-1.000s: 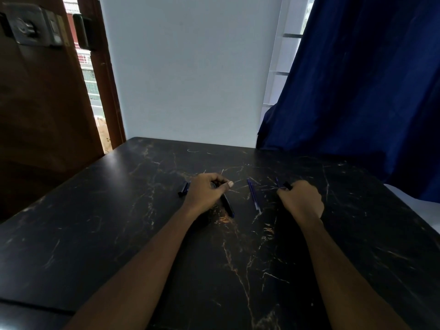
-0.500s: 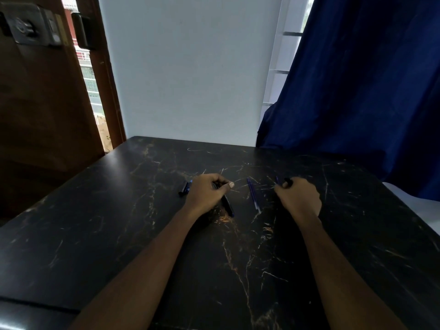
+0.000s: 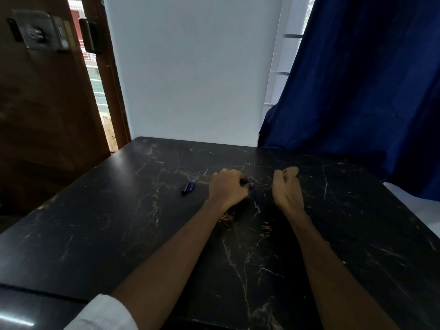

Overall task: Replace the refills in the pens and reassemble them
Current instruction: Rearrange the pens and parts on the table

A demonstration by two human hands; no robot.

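We are curling our left hand (image 3: 227, 188) around a slim blue pen (image 3: 253, 196), light and slippery, best pinched mid-barrel. At its three o'clock, our right hand (image 3: 285, 186) is hovering, fingers curled; contents unclear.

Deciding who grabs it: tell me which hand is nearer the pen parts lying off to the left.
Left. The left hand sits just right of the pen parts, apart from them. The right hand is farther right, beyond the left hand.
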